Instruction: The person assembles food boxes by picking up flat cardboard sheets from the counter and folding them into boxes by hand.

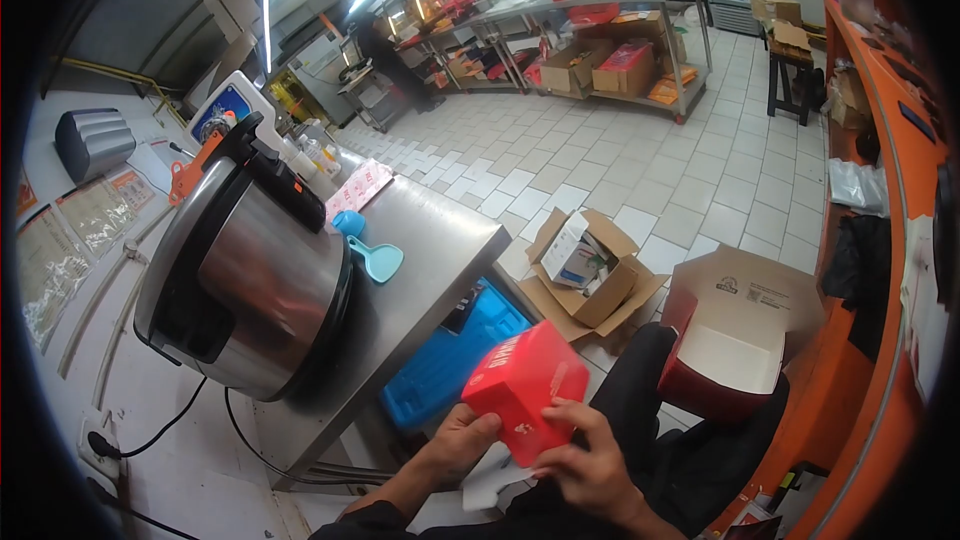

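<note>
A red box (525, 380) with white print is held up in front of my lap, tilted. My left hand (462, 445) grips its lower left edge between thumb and fingers. At its lower right side, my right hand (585, 455) pinches the edge with thumb and index finger. A white piece of paper or card (494, 478) shows below the red box, between my hands. On my legs at the right stands a larger open carton (732, 340), red outside and pale inside, its flap raised.
A steel table (430, 230) at the left bears a large cooker (265, 275) and a light blue scoop (380, 260). Beneath it sits a blue crate (430, 370). An open cardboard box (610, 305) is on the tiled floor. A person (385, 55) stands far back.
</note>
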`<state>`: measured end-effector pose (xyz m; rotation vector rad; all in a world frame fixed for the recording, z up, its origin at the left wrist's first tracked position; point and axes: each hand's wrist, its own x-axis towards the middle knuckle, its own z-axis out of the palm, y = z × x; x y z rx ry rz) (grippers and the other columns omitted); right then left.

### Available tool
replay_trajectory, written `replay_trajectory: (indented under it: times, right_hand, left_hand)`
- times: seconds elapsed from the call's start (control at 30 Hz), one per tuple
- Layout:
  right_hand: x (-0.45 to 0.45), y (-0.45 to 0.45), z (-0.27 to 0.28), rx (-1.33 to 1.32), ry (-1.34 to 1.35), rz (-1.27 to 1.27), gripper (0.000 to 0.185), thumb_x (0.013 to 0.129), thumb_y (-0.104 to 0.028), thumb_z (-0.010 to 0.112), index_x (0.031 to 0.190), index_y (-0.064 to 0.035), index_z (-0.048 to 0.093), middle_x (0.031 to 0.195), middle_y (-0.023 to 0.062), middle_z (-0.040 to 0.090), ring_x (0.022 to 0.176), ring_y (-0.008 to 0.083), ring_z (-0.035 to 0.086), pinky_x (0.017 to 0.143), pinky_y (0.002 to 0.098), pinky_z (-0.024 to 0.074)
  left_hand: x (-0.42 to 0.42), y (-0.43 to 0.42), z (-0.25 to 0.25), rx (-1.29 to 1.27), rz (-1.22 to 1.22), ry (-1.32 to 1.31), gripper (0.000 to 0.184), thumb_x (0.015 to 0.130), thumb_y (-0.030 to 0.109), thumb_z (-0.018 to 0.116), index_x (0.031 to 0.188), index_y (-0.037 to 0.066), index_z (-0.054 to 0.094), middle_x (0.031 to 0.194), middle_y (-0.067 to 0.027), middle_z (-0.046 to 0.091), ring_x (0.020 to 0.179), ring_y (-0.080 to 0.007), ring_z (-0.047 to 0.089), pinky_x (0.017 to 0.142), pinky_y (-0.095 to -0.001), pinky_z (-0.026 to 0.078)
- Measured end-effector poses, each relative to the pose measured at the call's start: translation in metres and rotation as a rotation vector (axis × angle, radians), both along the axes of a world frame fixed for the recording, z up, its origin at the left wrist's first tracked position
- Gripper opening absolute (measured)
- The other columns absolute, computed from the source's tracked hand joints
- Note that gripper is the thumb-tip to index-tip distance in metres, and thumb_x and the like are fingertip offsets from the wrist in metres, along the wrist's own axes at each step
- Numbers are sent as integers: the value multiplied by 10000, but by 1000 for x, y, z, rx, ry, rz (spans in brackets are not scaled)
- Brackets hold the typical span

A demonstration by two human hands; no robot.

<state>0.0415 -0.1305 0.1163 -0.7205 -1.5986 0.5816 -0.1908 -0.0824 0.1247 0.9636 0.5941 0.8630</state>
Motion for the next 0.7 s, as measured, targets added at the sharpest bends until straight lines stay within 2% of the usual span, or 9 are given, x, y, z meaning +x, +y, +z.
replay_trajectory:
  times: [0.03, 0.07, 0.13, 0.2, 0.27, 0.3, 0.4, 0.57, 0.7]
  right_hand:
    - [0, -1, -7, -26, 94, -70, 464, 666, 24, 837, 1072, -116, 661, 1241, 166, 593, 1144, 349, 621, 957, 408, 518]
    - [-3, -3, -5, -28, 95, -73, 464, 666, 24, 837, 1072, -116, 661, 1241, 166, 593, 1144, 349, 621, 957, 408, 518]
    - [-12, -6, 0, -292, 378, -247, 321, 679, 39, 815, 939, -93, 681, 1197, 158, 619, 1060, 325, 661, 931, 397, 533]
    - [-10, -3, -6, -238, 276, -303, 314, 692, 43, 812, 957, -98, 717, 1198, 153, 624, 1041, 328, 667, 910, 387, 551]
    - [-5, 0, -17, 17, -134, -363, 436, 704, 3, 833, 1105, -127, 725, 1235, 167, 616, 1050, 337, 666, 895, 389, 569]
    - [-6, 1, -20, 8, -167, -329, 521, 697, -79, 870, 1188, -155, 714, 1310, 211, 584, 1113, 358, 653, 895, 396, 578]
    - [-8, -3, -6, -133, -137, -176, 502, 692, -155, 891, 1165, -149, 721, 1375, 259, 535, 1186, 378, 623, 913, 408, 575]
    - [6, 7, -11, 57, -151, -60, 515, 698, -168, 893, 1177, -115, 712, 1433, 299, 476, 1239, 427, 579, 948, 431, 557]
    - [-1, 6, -27, 115, -123, -296, 432, 689, -103, 880, 1101, -93, 749, 1429, 312, 482, 1248, 466, 558, 991, 460, 516]
  left_hand:
    - [1, -1, -8, 113, 31, 27, 391, 1037, 174, 536, 1390, 8, 506, 1341, -108, 589, 1252, -227, 555, 1073, -424, 439]
    - [8, -4, -6, 112, 28, 27, 391, 1037, 174, 536, 1390, 8, 506, 1341, -108, 589, 1252, -227, 555, 1073, -424, 439]
    - [22, -12, 4, 142, 43, 107, 393, 1046, 205, 528, 1381, -1, 513, 1311, -106, 605, 1239, -223, 561, 1066, -418, 445]
    - [12, -12, -20, 128, -10, 172, 443, 1042, 269, 533, 1383, -10, 497, 1311, -112, 602, 1248, -230, 560, 1076, -410, 441]
    - [13, -9, -32, 160, -20, 192, 494, 1027, 329, 537, 1383, -9, 486, 1331, -122, 587, 1262, -240, 552, 1081, -416, 444]
    - [15, -7, -34, 159, -25, 195, 494, 1027, 329, 537, 1383, -9, 486, 1331, -122, 587, 1262, -240, 552, 1081, -416, 444]
    - [25, -1, -34, 32, 91, 19, 527, 987, 377, 601, 1375, 36, 497, 1333, -100, 583, 1241, -229, 565, 1055, -409, 454]
    - [37, 12, -24, 89, 173, -83, 478, 1019, 362, 524, 1354, 21, 519, 1351, -111, 583, 1270, -250, 551, 1076, -423, 454]
    - [61, -5, -26, 43, 158, -91, 437, 1044, 320, 501, 1358, 15, 514, 1337, -108, 589, 1237, -223, 565, 1043, -392, 472]
